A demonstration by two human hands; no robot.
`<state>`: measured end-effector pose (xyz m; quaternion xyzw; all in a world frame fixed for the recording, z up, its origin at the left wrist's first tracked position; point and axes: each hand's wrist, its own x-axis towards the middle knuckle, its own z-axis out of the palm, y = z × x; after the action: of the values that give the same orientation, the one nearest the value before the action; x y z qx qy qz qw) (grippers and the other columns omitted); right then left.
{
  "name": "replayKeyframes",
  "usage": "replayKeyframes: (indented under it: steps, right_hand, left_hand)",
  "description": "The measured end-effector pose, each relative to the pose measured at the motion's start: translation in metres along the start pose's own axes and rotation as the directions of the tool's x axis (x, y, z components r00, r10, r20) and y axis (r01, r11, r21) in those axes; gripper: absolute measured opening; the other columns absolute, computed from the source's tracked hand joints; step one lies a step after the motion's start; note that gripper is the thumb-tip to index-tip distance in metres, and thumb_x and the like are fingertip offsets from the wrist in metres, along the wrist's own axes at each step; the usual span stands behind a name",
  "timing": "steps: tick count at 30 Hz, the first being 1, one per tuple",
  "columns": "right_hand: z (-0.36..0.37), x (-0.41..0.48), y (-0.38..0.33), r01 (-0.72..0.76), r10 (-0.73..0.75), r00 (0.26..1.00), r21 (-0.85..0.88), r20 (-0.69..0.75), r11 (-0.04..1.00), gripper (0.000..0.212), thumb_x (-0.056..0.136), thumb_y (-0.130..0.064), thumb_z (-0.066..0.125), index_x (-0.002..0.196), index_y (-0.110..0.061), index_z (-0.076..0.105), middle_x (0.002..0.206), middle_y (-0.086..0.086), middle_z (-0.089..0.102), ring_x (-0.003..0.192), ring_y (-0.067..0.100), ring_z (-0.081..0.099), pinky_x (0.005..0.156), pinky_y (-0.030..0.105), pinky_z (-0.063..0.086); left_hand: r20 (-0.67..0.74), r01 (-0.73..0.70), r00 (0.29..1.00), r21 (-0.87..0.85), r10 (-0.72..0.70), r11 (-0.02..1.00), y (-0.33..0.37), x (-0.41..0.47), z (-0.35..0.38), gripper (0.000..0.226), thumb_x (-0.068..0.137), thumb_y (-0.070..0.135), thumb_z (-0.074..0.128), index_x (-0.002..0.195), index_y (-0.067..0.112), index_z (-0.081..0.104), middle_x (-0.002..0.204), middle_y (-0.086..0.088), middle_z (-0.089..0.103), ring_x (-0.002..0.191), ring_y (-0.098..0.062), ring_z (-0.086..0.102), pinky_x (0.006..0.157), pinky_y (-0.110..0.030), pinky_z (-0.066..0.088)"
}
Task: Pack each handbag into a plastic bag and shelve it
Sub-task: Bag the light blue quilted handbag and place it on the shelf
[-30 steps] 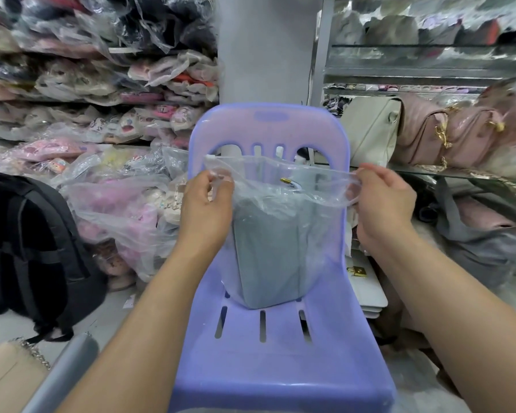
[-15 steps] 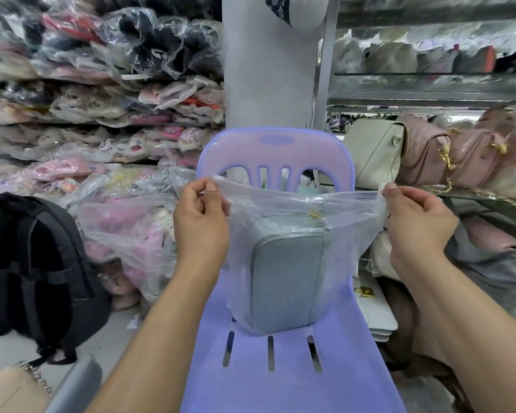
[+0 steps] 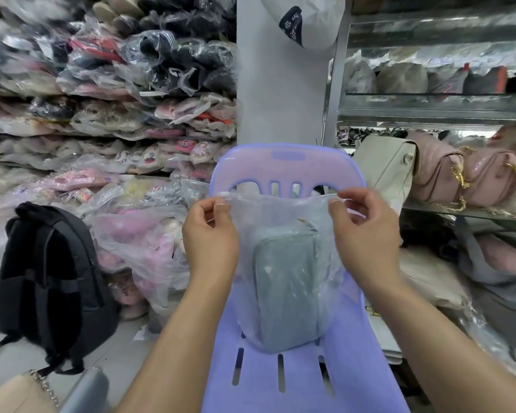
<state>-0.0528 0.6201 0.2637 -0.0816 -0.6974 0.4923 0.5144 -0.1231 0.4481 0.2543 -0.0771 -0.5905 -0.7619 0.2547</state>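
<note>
One handbag [image 3: 283, 281] sits inside the plastic bag [image 3: 280, 213] on the chair [image 3: 286, 165], the left hand [image 3: 210, 236] and right hand [image 3: 367, 234] each pinching its top edge, so I'd say packing is nearly done, with closing the mouth and shelving left.

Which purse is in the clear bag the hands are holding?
The grey-blue handbag in the plastic bag on the purple chair; the cream handbag and pink handbags sit on the shelf.

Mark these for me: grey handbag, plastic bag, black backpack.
grey handbag [image 3: 283, 293]: head view, front panel, seen through the plastic.
plastic bag [image 3: 280, 210]: head view, upper film just below its mouth.
black backpack [image 3: 51, 281]: head view, middle of its body.
</note>
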Motion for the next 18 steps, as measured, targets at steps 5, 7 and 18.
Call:
replayKeyframes:
  steps: [5,7,18]
  right_hand:
    - [0.048,-0.026,-0.028,0.244,-0.226,0.936,-0.033,0.271,0.969,0.012,0.097,-0.022,0.066,0.106,-0.027,0.071,0.109,-0.016,0.068,0.108,0.001,0.059,0.097,0.019,0.044]
    - [0.061,-0.03,-0.035,0.288,-0.246,0.908,-0.078,0.338,0.954,0.016,0.098,-0.023,0.065,0.112,-0.023,0.073,0.114,-0.014,0.069,0.115,0.008,0.057,0.101,0.018,0.037]
    - [0.089,-0.01,-0.057,0.398,-0.168,0.824,-0.343,0.54,0.851,0.022,0.105,-0.035,0.05,0.113,-0.036,0.07,0.111,-0.017,0.071,0.124,0.019,0.047,0.089,0.033,0.021]
  left_hand:
    - [0.026,0.02,0.999,-0.033,-0.019,0.999,0.004,-0.002,0.003,0.014,0.1,0.024,0.056,0.088,0.029,0.062,0.097,0.003,0.072,0.093,-0.02,0.068,0.092,-0.05,0.056]
    - [0.047,0.042,0.998,-0.058,-0.039,0.997,0.005,-0.002,0.001,0.013,0.099,0.023,0.057,0.088,0.028,0.062,0.098,0.002,0.072,0.097,-0.023,0.068,0.093,-0.051,0.055]
    - [0.161,0.03,0.987,-0.053,-0.021,0.998,0.007,0.003,-0.009,0.013,0.104,0.024,0.053,0.097,0.022,0.064,0.095,0.003,0.072,0.084,-0.012,0.068,0.094,-0.05,0.055]
